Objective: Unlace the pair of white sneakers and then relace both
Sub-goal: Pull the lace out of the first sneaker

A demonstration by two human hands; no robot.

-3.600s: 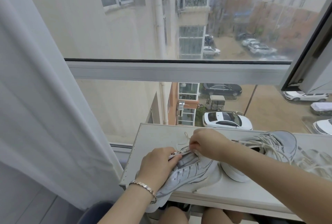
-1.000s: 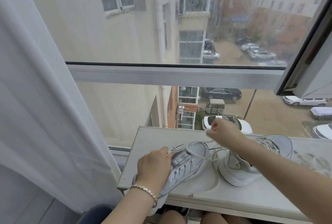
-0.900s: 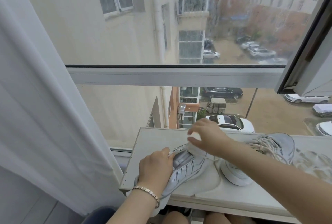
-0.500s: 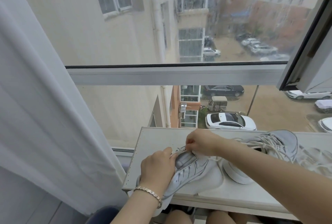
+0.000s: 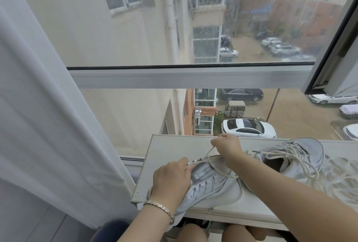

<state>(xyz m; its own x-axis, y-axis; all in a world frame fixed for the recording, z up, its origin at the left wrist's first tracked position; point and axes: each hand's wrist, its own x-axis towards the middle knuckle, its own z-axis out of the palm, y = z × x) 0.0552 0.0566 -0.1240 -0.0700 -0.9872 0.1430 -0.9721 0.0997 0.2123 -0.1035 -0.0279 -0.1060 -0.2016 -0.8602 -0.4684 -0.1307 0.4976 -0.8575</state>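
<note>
Sneaker (image 5: 210,186) in grip of left hand (image 5: 170,178); lace (image 5: 207,153) taut, in pinch of right hand (image 5: 227,144).

Left grip (image 5: 171,178) covers the near end of near sneaker (image 5: 209,187). Can't tell if that end is heel or toe. It hangs past the surface (image 5: 170,148) front edge, under the wrist. Right grip (image 5: 226,147) pinches lace (image 5: 208,152); lace end lost inside fingers. Right forearm (image 5: 290,193) hides near sneaker's far end & part of far sneaker (image 5: 302,156), and is cut off btm-right. Eyelets too small to count. Loose lace heap (image 5: 341,174) at rt edge is smeared, partly out of frame. Knees (image 5: 193,234) cut off at btm. Upper pane (image 5: 271,18) rain-blurred.
</note>
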